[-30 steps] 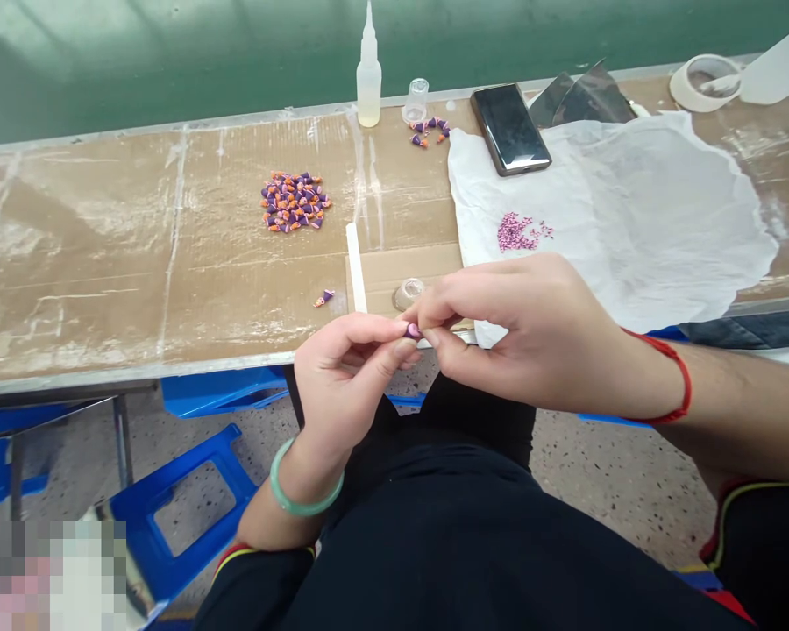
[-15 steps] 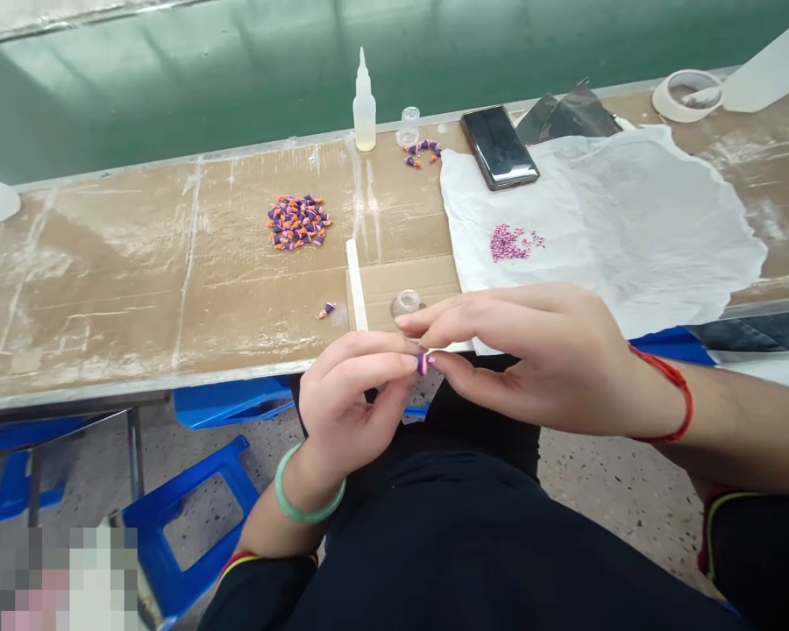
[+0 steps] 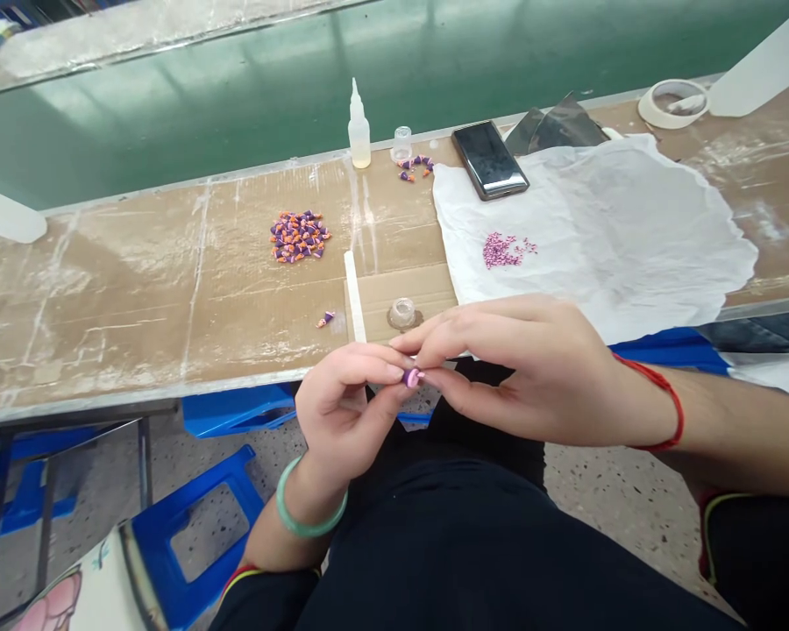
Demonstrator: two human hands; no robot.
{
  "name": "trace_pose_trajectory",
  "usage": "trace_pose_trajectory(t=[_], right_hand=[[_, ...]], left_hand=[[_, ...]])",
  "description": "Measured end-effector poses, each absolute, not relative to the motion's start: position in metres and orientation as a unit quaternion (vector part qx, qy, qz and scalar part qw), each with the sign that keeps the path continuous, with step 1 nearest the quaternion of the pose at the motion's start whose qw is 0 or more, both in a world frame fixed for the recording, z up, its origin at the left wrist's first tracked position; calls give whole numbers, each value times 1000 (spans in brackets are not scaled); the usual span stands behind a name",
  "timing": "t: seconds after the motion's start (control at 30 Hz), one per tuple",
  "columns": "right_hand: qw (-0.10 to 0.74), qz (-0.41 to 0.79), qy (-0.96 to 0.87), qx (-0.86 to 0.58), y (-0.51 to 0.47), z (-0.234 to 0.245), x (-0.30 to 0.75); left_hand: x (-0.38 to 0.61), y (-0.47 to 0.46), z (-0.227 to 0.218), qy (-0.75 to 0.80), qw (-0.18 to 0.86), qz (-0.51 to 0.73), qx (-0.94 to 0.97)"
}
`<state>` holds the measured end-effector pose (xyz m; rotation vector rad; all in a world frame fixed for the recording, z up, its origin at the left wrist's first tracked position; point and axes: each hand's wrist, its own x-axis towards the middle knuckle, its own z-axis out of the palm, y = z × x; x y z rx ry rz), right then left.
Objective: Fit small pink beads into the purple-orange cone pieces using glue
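Note:
Over my lap, just off the table's front edge, my left hand [image 3: 345,407] and my right hand [image 3: 519,368] meet fingertip to fingertip. Between them they pinch one small purple piece [image 3: 411,378]. My left wrist wears a green bangle, my right a red string. On the table lie a heap of purple and orange pieces [image 3: 298,237], a single such piece [image 3: 327,318], and a small clear cap [image 3: 402,311] on a cardboard patch just beyond my fingers.
A white paper sheet [image 3: 631,237] carries a little pile of pink bits [image 3: 503,249]. Behind stand a glue bottle [image 3: 358,131], a clear cup [image 3: 401,143] with a few pieces, a phone [image 3: 489,159] and a tape roll [image 3: 671,102]. Blue stools [image 3: 190,517] sit under the table.
The view has tilted so the table sits higher and farther. My hands have dropped slightly toward my lap, still pinching the purple piece together.

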<state>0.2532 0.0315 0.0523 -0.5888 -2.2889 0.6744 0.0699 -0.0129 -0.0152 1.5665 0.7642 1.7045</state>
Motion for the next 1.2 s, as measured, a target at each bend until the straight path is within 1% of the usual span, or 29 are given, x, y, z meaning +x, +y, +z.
trace_pose_trajectory(t=[0.1, 0.27, 0.33, 0.67, 0.9, 1.03, 1.2], right_hand=[[330, 279, -873, -226, 31, 53, 255], [319, 288, -872, -236, 34, 56, 256], [311, 291, -872, -240, 35, 58, 255], [284, 314, -876, -232, 40, 61, 259], [244, 291, -900, -214, 47, 67, 262], [237, 270, -911, -204, 49, 67, 262], [261, 279, -891, -245, 50, 63, 265]], left_hand=[[71, -12, -13, 286, 361, 659, 594], [75, -11, -9, 259, 506, 649, 505], [75, -10, -8, 247, 530, 644, 494], [69, -7, -13, 266, 494, 627, 540], [64, -2, -7, 289, 476, 597, 577], [63, 0, -3, 310, 500, 570, 573], [68, -1, -1, 300, 579, 578, 491]])
